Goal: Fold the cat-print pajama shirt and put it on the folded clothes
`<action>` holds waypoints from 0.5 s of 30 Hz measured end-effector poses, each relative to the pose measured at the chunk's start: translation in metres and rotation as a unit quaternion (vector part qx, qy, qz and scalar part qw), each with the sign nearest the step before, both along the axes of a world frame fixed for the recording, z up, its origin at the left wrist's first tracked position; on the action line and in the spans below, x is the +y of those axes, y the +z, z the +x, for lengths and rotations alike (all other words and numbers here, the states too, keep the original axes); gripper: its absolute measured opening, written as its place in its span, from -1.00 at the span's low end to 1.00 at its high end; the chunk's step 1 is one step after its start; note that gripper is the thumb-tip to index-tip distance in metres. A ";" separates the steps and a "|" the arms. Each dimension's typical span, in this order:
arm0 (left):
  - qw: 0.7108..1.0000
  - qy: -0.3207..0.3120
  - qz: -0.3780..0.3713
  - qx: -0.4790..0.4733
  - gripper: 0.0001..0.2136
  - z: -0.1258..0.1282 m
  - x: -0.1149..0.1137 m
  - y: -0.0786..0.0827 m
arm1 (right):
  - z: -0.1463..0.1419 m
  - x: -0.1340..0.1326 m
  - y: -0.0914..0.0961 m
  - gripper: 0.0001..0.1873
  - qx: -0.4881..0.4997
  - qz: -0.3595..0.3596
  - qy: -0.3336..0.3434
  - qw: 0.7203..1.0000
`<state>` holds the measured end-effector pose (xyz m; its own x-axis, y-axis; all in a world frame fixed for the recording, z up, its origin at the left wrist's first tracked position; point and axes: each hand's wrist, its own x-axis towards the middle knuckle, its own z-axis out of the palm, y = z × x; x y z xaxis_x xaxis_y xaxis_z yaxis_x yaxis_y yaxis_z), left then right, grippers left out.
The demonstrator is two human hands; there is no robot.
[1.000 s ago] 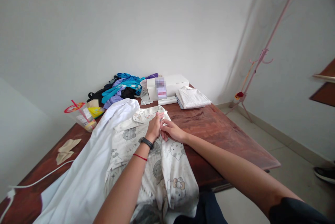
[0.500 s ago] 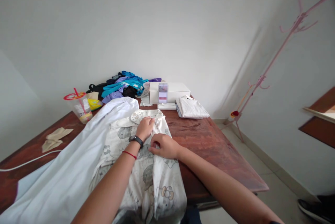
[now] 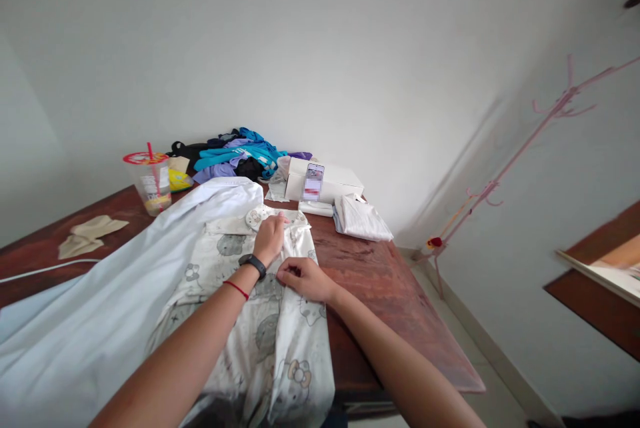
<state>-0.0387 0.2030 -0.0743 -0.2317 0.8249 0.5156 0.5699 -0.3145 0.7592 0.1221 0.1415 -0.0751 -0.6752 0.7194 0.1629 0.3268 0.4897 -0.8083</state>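
A white shirt with a grey cartoon-cat print lies in front of me, its collar pointing away and one side folded inward as a long strip. My left hand, with a black band at the wrist, is closed on the cloth just below the collar. Lower down, my right hand pinches the edge of the folded strip between thumb and fingers. Under the shirt's left side spreads a plain white cloth.
A plastic cup with a straw stands at the left, near a beige cloth piece. Behind are a heap of clothes, a white box, a phone and folded white clothes. A pink coat rack stands right.
The view has shifted slightly. My left hand's fingers have curled in near the collar, and my right thumb and fingers have drawn closer together on the strip's edge.
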 end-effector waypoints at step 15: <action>0.977 0.038 0.012 0.209 -0.80 0.005 -0.031 0.023 | -0.001 -0.008 0.006 -0.80 -0.079 0.120 -0.005 0.990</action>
